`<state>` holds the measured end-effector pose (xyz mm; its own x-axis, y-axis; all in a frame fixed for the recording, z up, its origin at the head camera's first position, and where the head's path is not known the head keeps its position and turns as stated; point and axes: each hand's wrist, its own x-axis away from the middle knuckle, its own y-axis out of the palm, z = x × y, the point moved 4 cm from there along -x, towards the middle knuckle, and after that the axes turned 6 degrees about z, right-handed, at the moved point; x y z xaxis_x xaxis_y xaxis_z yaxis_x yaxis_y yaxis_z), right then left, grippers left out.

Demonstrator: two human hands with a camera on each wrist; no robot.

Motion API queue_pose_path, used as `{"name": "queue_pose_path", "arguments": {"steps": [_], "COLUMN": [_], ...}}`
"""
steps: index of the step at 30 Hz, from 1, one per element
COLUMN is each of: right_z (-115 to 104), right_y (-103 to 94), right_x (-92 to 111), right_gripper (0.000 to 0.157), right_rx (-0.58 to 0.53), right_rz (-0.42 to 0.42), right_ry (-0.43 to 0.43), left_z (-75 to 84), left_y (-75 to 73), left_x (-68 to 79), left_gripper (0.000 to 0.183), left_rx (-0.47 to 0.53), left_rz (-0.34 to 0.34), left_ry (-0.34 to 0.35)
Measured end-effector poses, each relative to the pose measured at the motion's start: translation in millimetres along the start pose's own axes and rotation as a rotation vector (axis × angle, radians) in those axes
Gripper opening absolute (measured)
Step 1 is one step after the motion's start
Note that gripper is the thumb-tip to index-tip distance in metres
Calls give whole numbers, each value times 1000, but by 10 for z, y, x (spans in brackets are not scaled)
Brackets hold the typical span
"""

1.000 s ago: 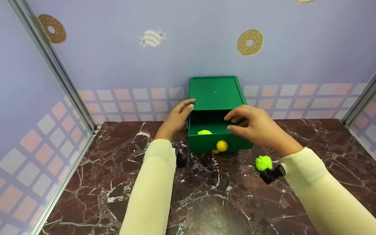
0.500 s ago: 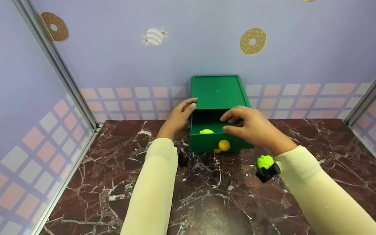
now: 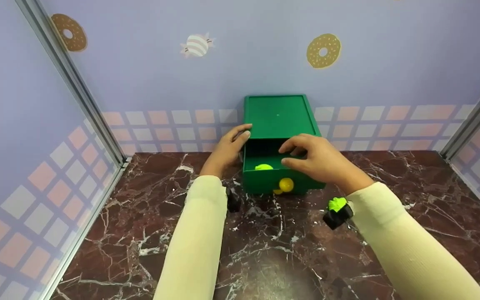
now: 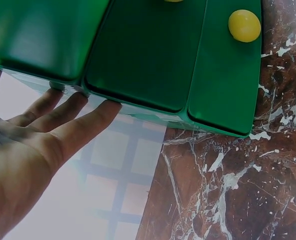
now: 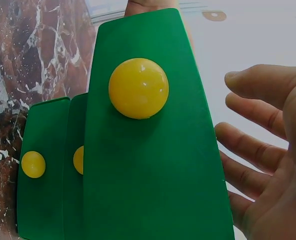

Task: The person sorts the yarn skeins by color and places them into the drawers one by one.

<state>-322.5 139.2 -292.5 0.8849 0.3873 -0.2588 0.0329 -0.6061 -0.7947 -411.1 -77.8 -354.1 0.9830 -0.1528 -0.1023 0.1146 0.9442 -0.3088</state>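
A green drawer unit (image 3: 279,116) stands against the back wall, its top drawer (image 3: 261,182) pulled out by a round yellow-knobbed front. Inside that drawer lies a lime-green thing (image 3: 263,167), mostly hidden by the front panel. My left hand (image 3: 225,152) rests against the unit's left side; the left wrist view shows its fingers (image 4: 87,122) extended along the casing. Over the drawer's right part hovers my right hand (image 3: 319,160), fingers loosely bent and spread, nothing between them. The right wrist view shows its fingers (image 5: 258,150) beside the drawer front with the yellow knob (image 5: 138,88).
On the dark red marbled tabletop (image 3: 273,250), a crumpled lime-green ball (image 3: 337,204) sits below my right wrist, partly covered by a black wrist camera (image 3: 338,216). Lower drawers with yellow knobs (image 5: 33,164) lie under the pulled-out one. Patterned walls enclose the back and sides.
My right hand has drifted slightly left over the drawer, and its wrist camera now covers more of the loose lime-green ball. The left hand stays at the unit's side.
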Motion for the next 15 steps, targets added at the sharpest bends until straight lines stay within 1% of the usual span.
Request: {"name": "queue_pose_path", "arguments": {"steps": [6, 11, 15], "right_z": [-13, -6, -19], "right_y": [38, 71, 90], "right_x": [-53, -83, -108], "right_gripper": [31, 33, 35], "right_rx": [-2, 0, 5], "right_rz": [-4, -19, -39], "right_ry": [-6, 16, 19], "left_z": [-6, -15, -16], "left_y": [-5, 1, 0], "left_x": [-1, -6, -16], "left_gripper": [41, 41, 41], "left_rx": [-3, 0, -2], "left_rz": [13, 17, 22], "left_ry": [-4, -17, -13]}}
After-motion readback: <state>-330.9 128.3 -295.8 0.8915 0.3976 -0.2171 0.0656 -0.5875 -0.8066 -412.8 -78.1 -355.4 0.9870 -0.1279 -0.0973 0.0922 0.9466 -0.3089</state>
